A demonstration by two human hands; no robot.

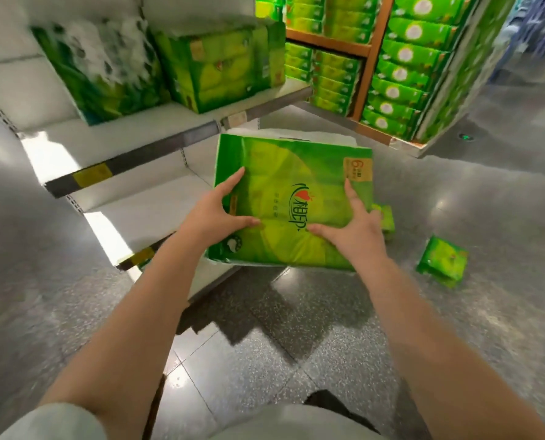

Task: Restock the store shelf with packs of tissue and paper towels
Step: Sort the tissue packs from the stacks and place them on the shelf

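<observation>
A large green tissue pack [292,198] with a red and black logo lies tilted in front of me, low beside the white store shelf [131,144]. My left hand [212,214] grips its left edge, thumb and forefinger spread on the top face. My right hand [352,225] grips its right side the same way, with the other fingers over the edge. Something white [299,134] shows under the pack. On the shelf stand two big green packs, one [106,74] at the left and one [220,65] beside it. The lower shelf board [150,204] is bare.
Two small green packs lie on the grey speckled floor, one [442,262] to the right and one [388,217] partly behind my right hand. A wooden display [408,68] stacked with several green packs stands at the back right. My knees show at the bottom edge.
</observation>
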